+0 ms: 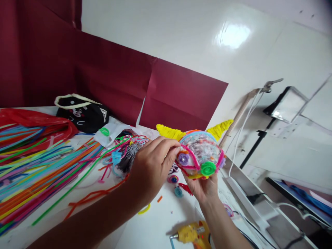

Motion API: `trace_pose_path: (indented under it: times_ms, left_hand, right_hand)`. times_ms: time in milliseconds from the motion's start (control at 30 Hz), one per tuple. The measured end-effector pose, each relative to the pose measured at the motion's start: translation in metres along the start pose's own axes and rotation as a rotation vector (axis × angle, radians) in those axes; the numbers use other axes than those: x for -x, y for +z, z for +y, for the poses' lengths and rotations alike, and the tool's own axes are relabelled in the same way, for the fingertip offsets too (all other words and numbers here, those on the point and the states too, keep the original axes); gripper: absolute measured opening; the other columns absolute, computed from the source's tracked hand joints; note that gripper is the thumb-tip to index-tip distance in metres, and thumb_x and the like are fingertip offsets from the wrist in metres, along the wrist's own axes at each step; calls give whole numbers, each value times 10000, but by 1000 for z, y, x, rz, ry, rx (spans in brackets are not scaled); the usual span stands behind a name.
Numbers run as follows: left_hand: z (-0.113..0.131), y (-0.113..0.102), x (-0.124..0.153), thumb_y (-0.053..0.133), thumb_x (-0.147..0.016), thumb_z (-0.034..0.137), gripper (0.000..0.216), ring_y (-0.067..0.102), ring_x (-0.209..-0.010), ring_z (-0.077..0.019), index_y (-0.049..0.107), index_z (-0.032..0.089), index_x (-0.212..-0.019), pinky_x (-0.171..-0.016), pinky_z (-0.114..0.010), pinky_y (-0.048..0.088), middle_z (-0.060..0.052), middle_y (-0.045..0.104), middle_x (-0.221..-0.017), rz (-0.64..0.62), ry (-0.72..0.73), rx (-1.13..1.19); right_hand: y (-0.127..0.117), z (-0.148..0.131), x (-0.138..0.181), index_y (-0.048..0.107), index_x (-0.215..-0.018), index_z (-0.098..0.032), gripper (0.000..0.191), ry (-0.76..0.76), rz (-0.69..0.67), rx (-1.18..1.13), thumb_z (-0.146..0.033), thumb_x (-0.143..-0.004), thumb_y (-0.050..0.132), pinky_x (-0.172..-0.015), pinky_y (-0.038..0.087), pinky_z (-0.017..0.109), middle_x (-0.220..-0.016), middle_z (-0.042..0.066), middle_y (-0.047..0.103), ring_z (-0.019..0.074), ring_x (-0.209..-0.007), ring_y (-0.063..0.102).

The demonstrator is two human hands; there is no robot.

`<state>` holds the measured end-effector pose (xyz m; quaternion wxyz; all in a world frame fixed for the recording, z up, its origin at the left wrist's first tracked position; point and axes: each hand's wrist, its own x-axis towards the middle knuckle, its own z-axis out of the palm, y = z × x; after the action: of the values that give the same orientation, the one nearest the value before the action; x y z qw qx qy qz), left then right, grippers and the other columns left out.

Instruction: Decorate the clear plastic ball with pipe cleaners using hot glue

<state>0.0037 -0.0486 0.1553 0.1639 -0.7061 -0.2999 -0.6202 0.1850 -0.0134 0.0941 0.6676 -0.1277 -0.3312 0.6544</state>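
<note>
Dark red sheets (186, 93) stand against the pale wall (166, 31), behind a white counter (150, 228). Over this counter, the right hand (203, 188) holds from below a round decorated figure (198, 148), which has two yellow horns (169, 132) and a green coil (208, 168) on its front. The left hand (153, 164) touches the figure's left edge, thumb and fingers close together; whether they pinch some small piece, I cannot tell well. Below lies a yellow glue gun (192, 233). To the left, many colourful pipe cleaners (52, 183) are spread near a black pouch (83, 116).
</note>
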Motion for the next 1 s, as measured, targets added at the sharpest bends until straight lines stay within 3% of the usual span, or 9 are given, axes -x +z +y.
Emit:
trace_pose_path:
  times_ms: [367,567,767,1000]
  left_hand:
    - [3,-4,-4,615,-882,108,88,646,-700,-101,666,150,-824,-691,-191,474,2,706,-749,-19,-77,97]
    - [3,-9,-9,663,-816,131,85,576,-593,-94,679,193,-760,-614,-208,465,37,672,-675,-120,-350,293]
    - [4,-6,-11,711,-734,198,79,547,-545,-95,637,193,-706,-505,-204,421,42,608,-603,-177,-677,616]
    - [2,6,-5,766,-684,330,303,416,-505,-79,502,197,-618,-469,-207,326,64,467,-525,-126,-814,690]
  right_hand:
    - [-5,-2,-2,713,-1179,-289,673,15,41,3,-478,-564,911,-1184,309,528,-1200,53,750,266,-1072,710]
    - [-13,-3,-2,686,-1234,-273,584,37,-23,25,-494,-710,817,-1163,348,538,-1153,64,766,266,-1085,705]
    - [-26,-5,-3,670,-1249,-290,618,59,-10,48,-526,-698,818,-1145,362,567,-1195,63,748,287,-1187,652]
    - [-17,-10,-3,682,-1220,-279,663,56,25,42,-557,-639,836,-1149,325,628,-1243,78,725,324,-1226,622]
